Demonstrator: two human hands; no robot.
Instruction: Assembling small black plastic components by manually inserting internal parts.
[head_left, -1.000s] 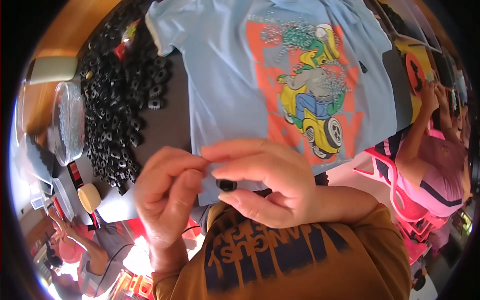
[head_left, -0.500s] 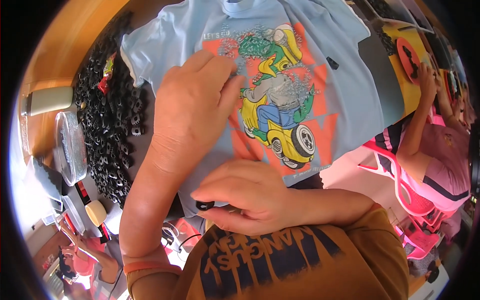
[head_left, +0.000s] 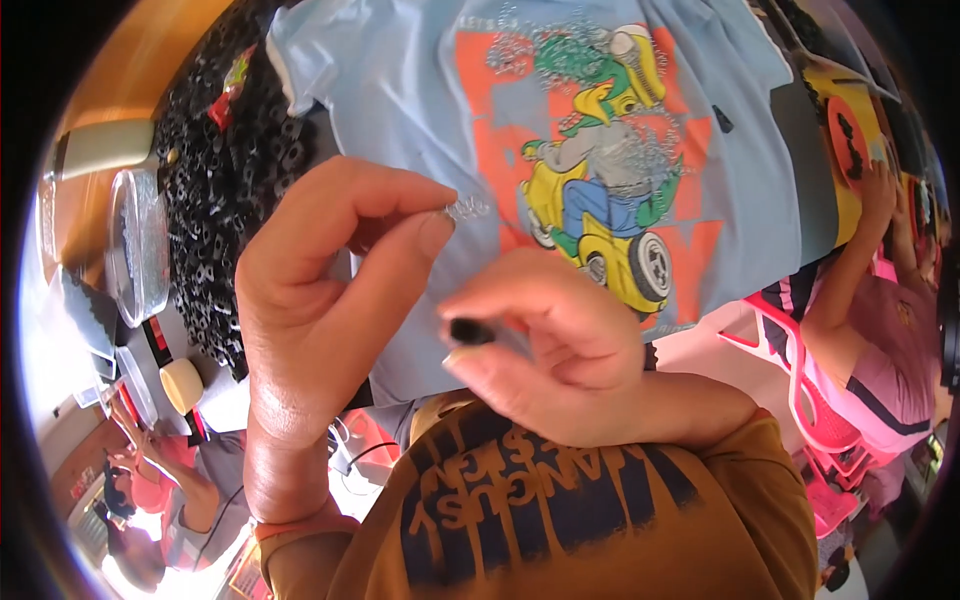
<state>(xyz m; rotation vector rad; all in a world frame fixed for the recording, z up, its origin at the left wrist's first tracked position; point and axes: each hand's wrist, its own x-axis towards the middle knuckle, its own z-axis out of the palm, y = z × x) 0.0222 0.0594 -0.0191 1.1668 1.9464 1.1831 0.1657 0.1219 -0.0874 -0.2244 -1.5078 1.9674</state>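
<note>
Looking down from the head view, we see both our hands over a light blue shirt. Our left hand pinches a few tiny silver coils between its thumb and first finger. The coils poke out past our fingertips. Our right hand holds a small black piece between its thumb and finger, just below the coils and apart from them. The piece is blurry, so we cannot tell its shape well. Our hands are near each other.

The shirt has an orange picture of a green rider on a yellow scooter. Loose silver coils lie in bunches on that picture. One more dark piece lies on the shirt, to the right of the picture.

On our left, a big heap of black pieces sits beside the shirt, with a red and green packet on top. Next to the heap is a clear tub. Far to our right, a person in a pink shirt sits on a pink chair.
</note>
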